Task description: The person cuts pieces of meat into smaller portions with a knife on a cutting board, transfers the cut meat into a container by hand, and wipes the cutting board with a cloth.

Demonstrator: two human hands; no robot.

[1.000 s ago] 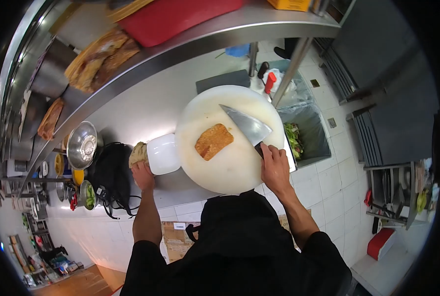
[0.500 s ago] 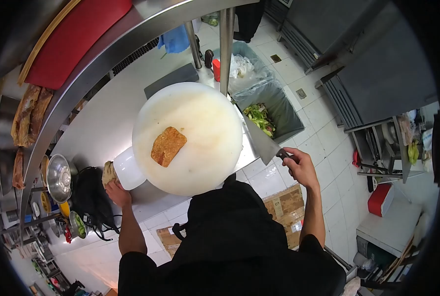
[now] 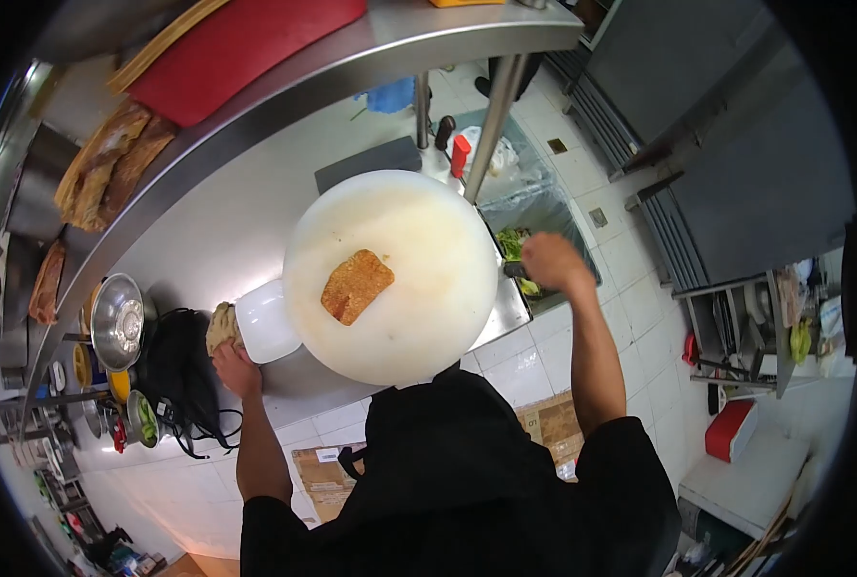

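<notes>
The left hand rests on a beige cloth, just beside a white dish; I cannot tell if it grips. Well apart, the right hand is closed on a dark handle, above the bin. A browned piece of meat lies left of middle on the round cutting board.

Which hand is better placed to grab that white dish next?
Probably the left hand: it touches the beige cloth beside the white dish, whereas the right hand is across the board, near the bin.
</notes>
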